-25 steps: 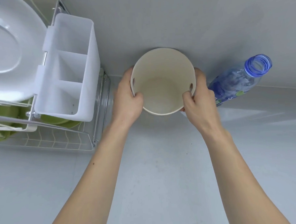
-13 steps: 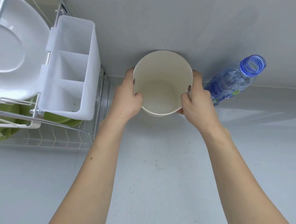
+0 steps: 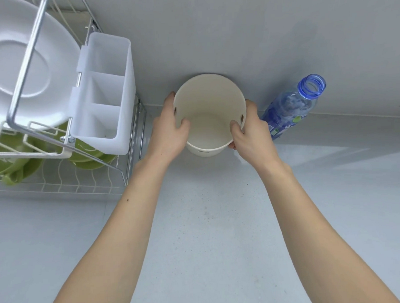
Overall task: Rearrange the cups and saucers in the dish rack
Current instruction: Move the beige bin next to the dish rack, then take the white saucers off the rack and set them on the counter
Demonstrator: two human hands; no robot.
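A person is gripping a cream tub [image 3: 209, 104] with both hands at the back of a pale grey table [image 3: 210, 232], close against the wall [image 3: 234, 33]. The left hand [image 3: 168, 134] is clasping the tub's left side, thumb hooking over the rim to the inside while the fingers [image 3: 170, 97] are curling round the outside. The right hand [image 3: 251, 137] is mirroring that hold on the right side, thumb inside the rim and fingers wrapping the outer wall. Both bare forearms are reaching forward from the bottom of the view, converging on the tub. Whether its base is touching the table cannot be told.

To the left, the wire dish rack [image 3: 26, 62] is holding a white saucer [image 3: 1, 57] on its upper tier and green cups [image 3: 7, 159] on the lower tier. A white cutlery holder [image 3: 105, 91] is hanging from the rack's right end. An uncapped blue bottle [image 3: 291, 107] is standing just right of the right hand.
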